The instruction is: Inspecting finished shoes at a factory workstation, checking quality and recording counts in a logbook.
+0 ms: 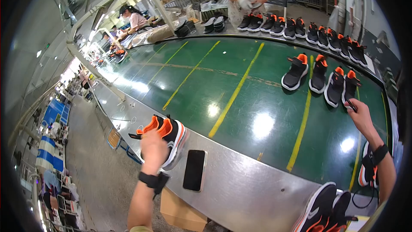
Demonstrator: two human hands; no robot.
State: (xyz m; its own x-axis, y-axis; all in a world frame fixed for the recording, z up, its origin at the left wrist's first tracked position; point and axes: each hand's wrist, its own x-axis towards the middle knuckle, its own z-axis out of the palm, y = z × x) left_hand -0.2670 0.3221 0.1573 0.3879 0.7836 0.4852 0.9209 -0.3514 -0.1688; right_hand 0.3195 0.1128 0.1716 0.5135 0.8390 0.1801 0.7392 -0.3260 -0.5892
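Shoes are the work in hand: a black pair with orange linings and white soles [175, 142] rests on the metal ledge [249, 180], and four more shoes stand in a row on the green surface [189, 103]. The person's left hand [154, 147] is over the near pair, partly hiding it; motion blurs the fingers, so I cannot tell whether they pinch a shoe or only touch it. The right hand [361, 116] reaches across to the toe of the rightmost shoe [350, 85] in the row, thumb and fingers pressed together on a slim dark thing [352, 105], too small to name. Whether that thing touches the shoe is unclear.

The step looks like handling or checking shoes at two spots at once, with the right hand busy at the row and the left at the near pair. As I judge it, the next move calls for a settled left-hand hold on the near pair, kept away from the phone [194, 170] just beside it, and a light right hand that does not knock the neighbouring shoe [334, 87].
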